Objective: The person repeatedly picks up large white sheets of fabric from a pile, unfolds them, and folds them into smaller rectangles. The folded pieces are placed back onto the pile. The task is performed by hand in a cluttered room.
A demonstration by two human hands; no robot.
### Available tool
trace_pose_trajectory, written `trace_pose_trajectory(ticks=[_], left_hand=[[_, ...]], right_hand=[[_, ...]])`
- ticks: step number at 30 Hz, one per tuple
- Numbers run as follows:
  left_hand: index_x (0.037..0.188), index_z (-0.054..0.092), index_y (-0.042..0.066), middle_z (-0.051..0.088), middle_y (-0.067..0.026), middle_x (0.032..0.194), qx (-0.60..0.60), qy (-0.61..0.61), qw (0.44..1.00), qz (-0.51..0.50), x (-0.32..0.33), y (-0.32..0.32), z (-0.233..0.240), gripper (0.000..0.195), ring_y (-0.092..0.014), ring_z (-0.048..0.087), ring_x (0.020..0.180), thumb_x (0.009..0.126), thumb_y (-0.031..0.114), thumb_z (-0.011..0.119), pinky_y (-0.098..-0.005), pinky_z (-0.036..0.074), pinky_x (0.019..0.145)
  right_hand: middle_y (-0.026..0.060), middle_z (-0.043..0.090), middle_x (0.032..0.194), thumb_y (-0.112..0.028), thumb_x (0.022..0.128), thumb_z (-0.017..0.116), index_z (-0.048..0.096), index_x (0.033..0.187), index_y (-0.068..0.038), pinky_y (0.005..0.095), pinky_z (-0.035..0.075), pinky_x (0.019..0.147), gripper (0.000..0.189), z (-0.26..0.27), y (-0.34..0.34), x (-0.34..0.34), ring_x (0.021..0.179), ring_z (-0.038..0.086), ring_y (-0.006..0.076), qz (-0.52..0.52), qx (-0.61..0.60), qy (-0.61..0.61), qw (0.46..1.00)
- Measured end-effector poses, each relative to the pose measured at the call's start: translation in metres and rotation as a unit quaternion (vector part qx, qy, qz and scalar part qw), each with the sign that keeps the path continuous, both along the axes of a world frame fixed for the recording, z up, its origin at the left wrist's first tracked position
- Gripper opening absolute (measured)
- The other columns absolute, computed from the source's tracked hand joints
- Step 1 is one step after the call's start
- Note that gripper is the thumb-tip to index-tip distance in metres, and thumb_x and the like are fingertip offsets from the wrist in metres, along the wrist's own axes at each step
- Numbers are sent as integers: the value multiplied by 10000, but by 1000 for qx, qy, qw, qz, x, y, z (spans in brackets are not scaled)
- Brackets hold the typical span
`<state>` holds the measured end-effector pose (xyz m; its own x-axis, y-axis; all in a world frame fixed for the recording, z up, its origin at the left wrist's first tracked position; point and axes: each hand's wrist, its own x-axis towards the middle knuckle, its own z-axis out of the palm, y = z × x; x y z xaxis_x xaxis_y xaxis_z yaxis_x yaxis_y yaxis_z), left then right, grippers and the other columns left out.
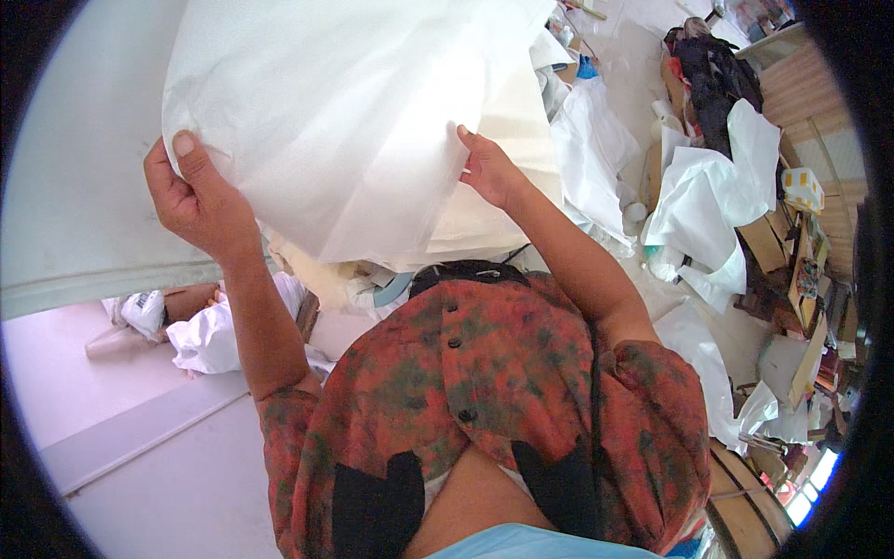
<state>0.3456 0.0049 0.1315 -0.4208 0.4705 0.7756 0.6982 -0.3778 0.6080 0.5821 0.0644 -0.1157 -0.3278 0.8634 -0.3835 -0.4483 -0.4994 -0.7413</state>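
A large white translucent sheet (335, 119), perhaps plastic or thin foam, spreads before me and runs past the top of the view. My left hand (199, 189) pinches its left edge between thumb and fingers, with the thumb on top. The right edge is held between the thumb and fingers of my right hand (492, 164). Soft creases run through the sheet between the two hands. Beneath its right side shows a cream-coloured layer (520, 147), whose material I cannot tell.
A pale panel (77, 175) stands at the left. Below it lie white bags (209, 339) on the floor. Crumpled white sheeting (698, 189) covers the floor at the right, beside a dark garment (719, 77), boards (807, 293) and a white and yellow box (803, 189).
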Motion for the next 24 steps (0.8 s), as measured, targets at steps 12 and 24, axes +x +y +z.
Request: trace_pose_trajectory(ticks=[12, 24], left_hand=[[1176, 594, 21, 671, -119, 984, -421, -175, 838, -300, -25, -4, -107, 589, -202, 649, 884, 984, 533, 377, -334, 497, 826], [1383, 423, -20, 454, -252, 1386, -576, -187, 716, -349, 103, 51, -281, 707, -347, 410, 1318, 901, 470, 587, -413, 331, 1080]], right_hand=[[126, 678, 943, -449, 896, 610, 630, 1102, 71, 336, 493, 798, 559, 70, 71, 266, 846, 632, 221, -224, 205, -528, 793], [153, 690, 914, -471, 923, 535, 641, 1126, 61, 335, 517, 764, 579, 94, 2, 410, 795, 672, 240, -128, 105, -477, 863]])
